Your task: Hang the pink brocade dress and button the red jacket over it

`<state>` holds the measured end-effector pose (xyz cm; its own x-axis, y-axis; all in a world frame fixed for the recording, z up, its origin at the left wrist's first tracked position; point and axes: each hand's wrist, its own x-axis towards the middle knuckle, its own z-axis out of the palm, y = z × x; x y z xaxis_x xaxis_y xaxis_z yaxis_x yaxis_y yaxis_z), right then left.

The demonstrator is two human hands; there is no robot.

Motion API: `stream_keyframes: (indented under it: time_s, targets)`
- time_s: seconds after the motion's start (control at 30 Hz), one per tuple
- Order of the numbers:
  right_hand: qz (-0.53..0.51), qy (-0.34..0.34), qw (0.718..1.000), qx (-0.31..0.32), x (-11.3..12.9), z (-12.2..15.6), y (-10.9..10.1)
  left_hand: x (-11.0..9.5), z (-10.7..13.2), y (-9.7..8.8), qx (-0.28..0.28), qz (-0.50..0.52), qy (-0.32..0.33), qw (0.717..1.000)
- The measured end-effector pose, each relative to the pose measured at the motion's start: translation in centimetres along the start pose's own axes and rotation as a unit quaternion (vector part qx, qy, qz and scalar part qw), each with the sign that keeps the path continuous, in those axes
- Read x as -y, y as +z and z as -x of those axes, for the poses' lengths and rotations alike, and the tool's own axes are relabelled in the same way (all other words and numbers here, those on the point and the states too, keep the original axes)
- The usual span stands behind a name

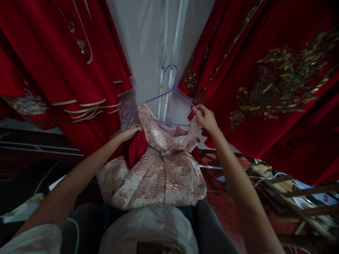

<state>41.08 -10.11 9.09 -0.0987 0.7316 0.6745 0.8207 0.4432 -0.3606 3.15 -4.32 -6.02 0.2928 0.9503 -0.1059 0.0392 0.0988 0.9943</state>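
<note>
Pale shirt (148,225) up close, brocade dress (172,173) just past it. Right hand (207,119) pinches a strap (195,125) by the purple hanger's (173,89) end; left hand (131,132) is at the dress's side, can't tell if gripping. I'd keep the straps level.

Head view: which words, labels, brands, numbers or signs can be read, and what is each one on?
None: no text can be read.
Patterned dress: woven design, no lettering visible.
Purple hanger: no marking visible.
Gold decoration on the red garment at right: ornament, no readable characters.
Dark patch on the pale shirt: too dark and cut off to read.
</note>
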Motion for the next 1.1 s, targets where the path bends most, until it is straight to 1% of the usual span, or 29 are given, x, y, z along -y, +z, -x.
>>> stream_keyframes:
  time_s: [0.03, 0.1, 0.17, 0.27, 0.4, 0.5, 0.57, 0.63, 0.7, 0.73, 0.8, 0.87, 0.9, 0.97, 1.03, 1.07, 1.1]
  targets:
    - [-0.001, 0.0, 1.0, 0.003, 0.0, 0.0, -0.1, 0.2, -0.1, -0.4, -0.006, -0.022, -0.011, 1.0]
    - [-0.003, 0.0, 1.0, 0.008, 0.0, 0.1, -0.1, 0.4, -0.3, -1.2, 0.01, -0.096, -0.017, 0.995]
    - [-0.005, 0.002, 1.0, 0.009, 0.0, 0.1, -0.1, 0.5, -0.3, -1.8, 0.036, -0.183, 0.006, 0.982]
    - [-0.005, 0.002, 1.0, 0.008, -0.1, 0.0, 0.0, 0.2, 0.2, -2.0, 0.045, -0.272, 0.065, 0.959]
    - [-0.006, 0.007, 1.0, 0.004, -0.1, -0.1, -0.1, 0.2, 0.8, -1.2, 0.038, -0.302, 0.119, 0.945]
    - [-0.01, 0.009, 1.0, 0.008, -0.1, 0.0, -0.3, 0.4, 0.9, -0.7, 0.035, -0.295, 0.165, 0.94]
    - [-0.012, 0.009, 1.0, 0.01, 0.0, 0.0, -0.4, 0.5, 0.8, -0.7, 0.033, -0.283, 0.211, 0.935]
    - [-0.016, 0.009, 1.0, 0.012, 0.0, 0.1, -0.3, 0.5, 0.9, -0.9, 0.035, -0.29, 0.243, 0.925]
    - [-0.019, 0.008, 1.0, 0.01, -0.1, 0.1, -0.2, 0.6, 1.1, -1.1, 0.033, -0.328, 0.251, 0.91]
    - [-0.019, 0.008, 1.0, 0.008, -0.1, 0.1, -0.1, 0.7, 1.2, -1.1, 0.023, -0.355, 0.251, 0.9]
    - [-0.018, 0.007, 1.0, 0.002, -0.2, 0.0, 0.1, 0.8, 1.4, -1.0, -0.017, -0.406, 0.256, 0.877]
    - [-0.018, 0.007, 1.0, -0.001, -0.3, 0.0, 0.3, 0.9, 1.4, -0.7, -0.066, -0.435, 0.276, 0.854]
    - [-0.018, 0.008, 1.0, 0.0, -0.3, 0.0, 0.3, 0.7, 1.3, -0.6, -0.08, -0.443, 0.288, 0.845]
    - [-0.018, 0.01, 1.0, 0.004, -0.3, 0.0, 0.2, 0.3, 1.0, -0.3, -0.082, -0.459, 0.3, 0.832]
    - [-0.017, 0.01, 1.0, 0.01, -0.2, 0.1, 0.0, -0.2, 0.6, -0.1, -0.066, -0.474, 0.296, 0.827]
    - [-0.017, 0.011, 1.0, 0.013, -0.1, 0.1, 0.0, -0.3, 0.3, -0.1, -0.055, -0.477, 0.287, 0.829]
    - [-0.019, 0.011, 1.0, 0.015, -0.1, 0.1, -0.1, -0.4, 0.1, -0.1, -0.045, -0.471, 0.274, 0.837]
